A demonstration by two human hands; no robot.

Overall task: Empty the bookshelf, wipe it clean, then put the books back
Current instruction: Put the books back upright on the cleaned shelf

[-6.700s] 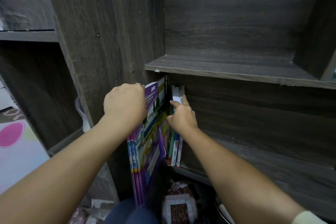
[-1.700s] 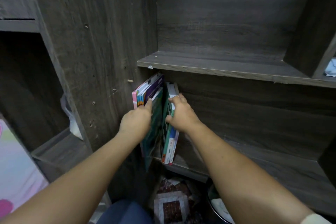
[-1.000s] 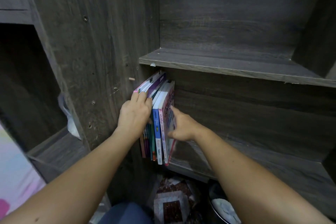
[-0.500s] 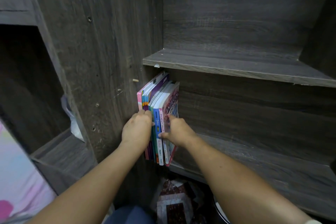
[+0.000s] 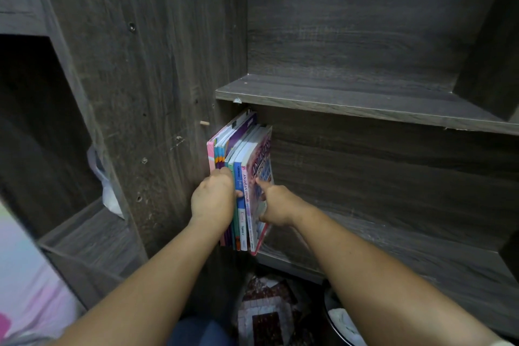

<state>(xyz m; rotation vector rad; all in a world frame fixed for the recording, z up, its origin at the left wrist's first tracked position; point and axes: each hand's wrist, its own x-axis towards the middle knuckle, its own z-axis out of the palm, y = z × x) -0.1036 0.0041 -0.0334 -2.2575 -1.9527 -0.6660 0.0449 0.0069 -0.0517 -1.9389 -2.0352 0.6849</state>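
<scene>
A dark grey wood-grain bookshelf [image 5: 365, 104] fills the wall, with a patterned mat [image 5: 264, 314] on the floor beneath it. The row of thin colourful books [image 5: 247, 154] stands in the lower bay's left corner against the side panel, long axis upright and spines facing out. The left hand [image 5: 213, 199] rests curled on the spines. The right hand [image 5: 276, 205] presses the outermost pink cover, thumb up. I cannot tell whether either hand grips.

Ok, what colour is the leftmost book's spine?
The leftmost book has a pink spine, head view.
</scene>
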